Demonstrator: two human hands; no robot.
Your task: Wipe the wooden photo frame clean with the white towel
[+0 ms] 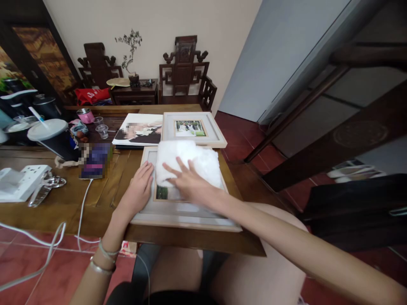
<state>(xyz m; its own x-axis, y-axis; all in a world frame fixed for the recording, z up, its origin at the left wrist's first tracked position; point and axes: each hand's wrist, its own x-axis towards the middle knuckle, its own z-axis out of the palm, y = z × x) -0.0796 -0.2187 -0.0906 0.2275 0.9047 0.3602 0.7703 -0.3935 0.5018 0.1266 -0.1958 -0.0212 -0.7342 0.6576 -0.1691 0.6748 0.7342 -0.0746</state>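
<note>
A light wooden picture frame [178, 214] lies flat at the near edge of the wooden table [104, 190]. A white folded cloth [197, 159] rests on its glass. My right hand [187, 182] lies flat on the cloth, fingers spread, pressing it onto the frame. My left hand [140, 188] rests flat on the frame's left border, fingers together and stretched out. A second framed photo [192, 129] and an unframed print [140, 129] lie just beyond.
A phone [95, 161] with a white cable lies left of the frame. Further left are a dark lidded cup [52, 137], a white power strip [22, 182], small plastic cups [102, 130] and a pink tin [85, 115]. Carved wooden chairs [186, 74] stand behind. A dark stair rail [333, 140] runs at right.
</note>
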